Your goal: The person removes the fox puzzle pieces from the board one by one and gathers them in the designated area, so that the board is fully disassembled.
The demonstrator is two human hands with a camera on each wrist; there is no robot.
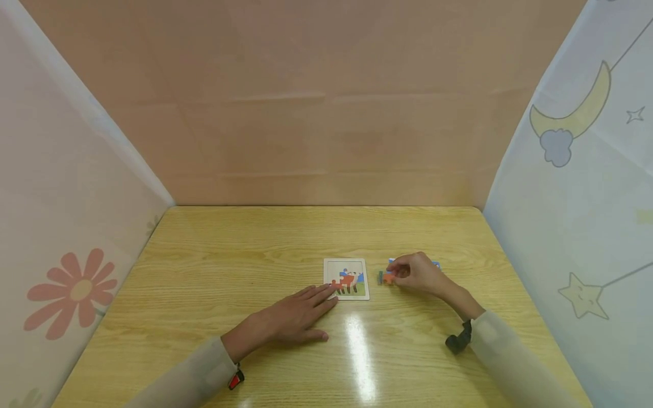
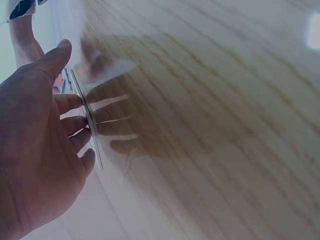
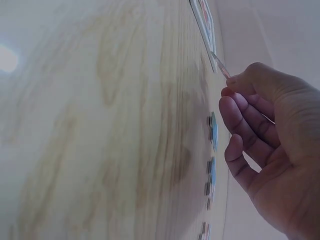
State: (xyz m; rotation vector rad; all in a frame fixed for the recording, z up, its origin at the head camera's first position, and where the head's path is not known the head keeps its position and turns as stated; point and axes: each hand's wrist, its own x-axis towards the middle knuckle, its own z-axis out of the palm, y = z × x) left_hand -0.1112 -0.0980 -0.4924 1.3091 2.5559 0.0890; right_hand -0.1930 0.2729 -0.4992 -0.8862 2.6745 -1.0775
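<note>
Right grip pinching an orange-and-green puzzle piece, just right of the puzzle tray; left grip, fingers extended, touching the tray's near left part. I see blue pieces on the worktop beside the right grip.

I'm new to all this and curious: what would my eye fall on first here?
Probably the partly filled puzzle near the middle of the table, with the left hand touching its near left corner. Just to its right, the right hand pinches an orange piece. Next, perhaps, the big red flower on the left wall and the yellow moon on the right one.
</note>
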